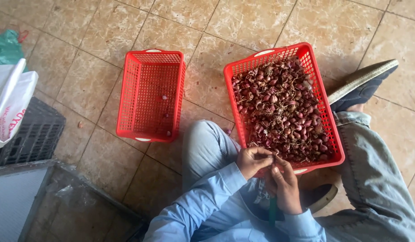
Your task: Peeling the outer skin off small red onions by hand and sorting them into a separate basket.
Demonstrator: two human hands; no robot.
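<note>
The floor [270,22] is laid with large beige, mottled tiles set on a slant to the view, with dark grout lines between them. The person sits low over it, knees spread, in light blue trousers and a light blue long-sleeved top, one dark slip-on shoe [362,83] with a pale sole showing at the upper right.

Two red plastic mesh baskets stand on the tiles, near each other but apart. The right basket [324,96] is heaped with small purple-red shallots [279,107] with dry, stringy roots; its near rim lies just beyond the hands. The left basket [129,96] holds only a couple of loose shallots on its bottom.

Both hands meet in front of the near edge of the full basket. The left hand [253,160] is curled, fingers closed around something small that cannot be made out. The right hand [284,186] is closed on a thin knife [273,210] with a green handle, its tip pointing up towards the left fingers.

At the far left are a dark slatted crate [34,134], a white plastic bag [10,101] resting on it, and a green bag [5,45] behind. A grey framed panel [14,201] lies at the lower left.
</note>
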